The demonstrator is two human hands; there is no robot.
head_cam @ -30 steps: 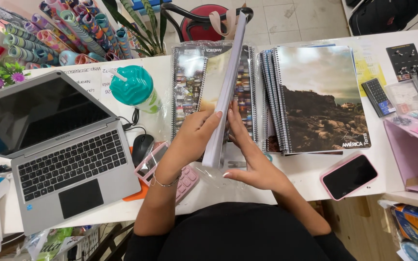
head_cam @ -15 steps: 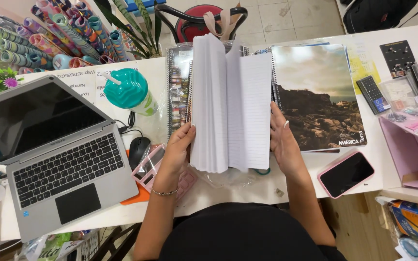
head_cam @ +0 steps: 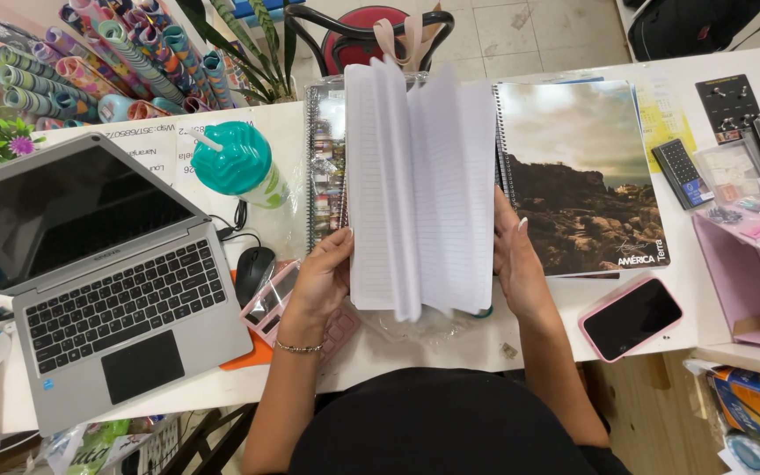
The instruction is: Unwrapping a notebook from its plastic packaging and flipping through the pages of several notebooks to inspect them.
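I hold an open notebook with lined white pages [head_cam: 420,185] upright over the white desk [head_cam: 477,339]. My left hand [head_cam: 323,277] grips its left edge. Against the right edge rests my right hand [head_cam: 514,259], with the pages fanned between the two hands. Under the notebook lies a spiral notebook with a photo-collage cover [head_cam: 325,167]. To the right lies a spiral notebook with a rocky landscape cover [head_cam: 578,176].
A grey laptop [head_cam: 103,281] stands open at the left, with a black mouse [head_cam: 254,273] and a pink calculator [head_cam: 270,303] beside it. A teal-lidded cup [head_cam: 237,163] sits behind. A pink-cased phone [head_cam: 631,317] lies at the right. Rolled wrapping paper [head_cam: 98,53] lies at the back left.
The notebook was held nearly shut on edge; it has opened wide, its pages fanning out. My hands have moved apart to its two sides.
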